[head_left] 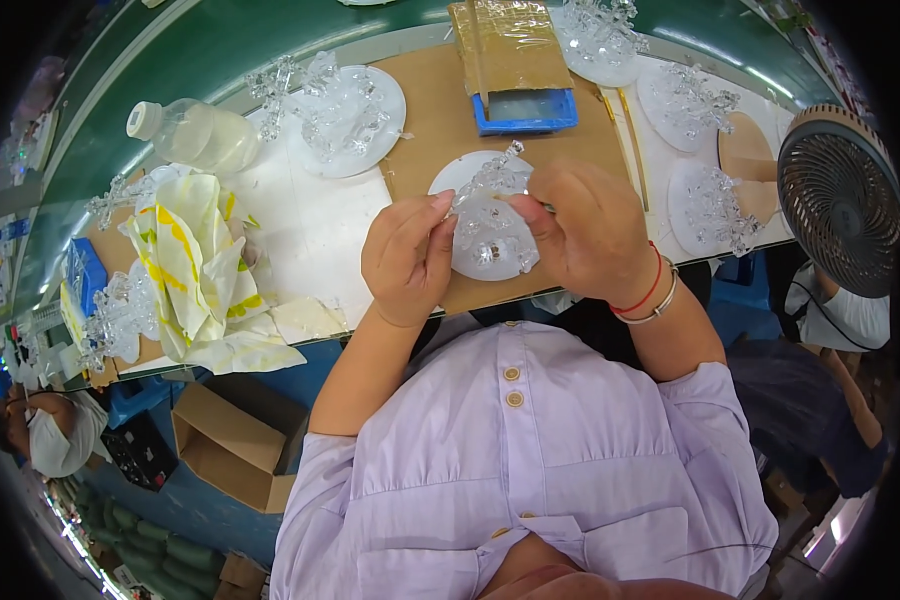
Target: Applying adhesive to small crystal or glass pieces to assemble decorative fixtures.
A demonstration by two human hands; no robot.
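Clear ornament (492,218): seen on a white disc (458,170), near the upper middle.
Brown cardboard sheet (420,130): laid beneath the disc.
Dark round fan (842,190): stood at far right.
Right hand (592,225): thumb and forefinger pressed together by the ornament; what is pinched is too small to tell.
Left hand (407,250): fingertips held close by the ornament; whether anything is clamped cannot be told.
Red band (654,287): worn on the right wrist.

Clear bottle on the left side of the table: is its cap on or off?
On: a white cap covers the mouth of the clear bottle.
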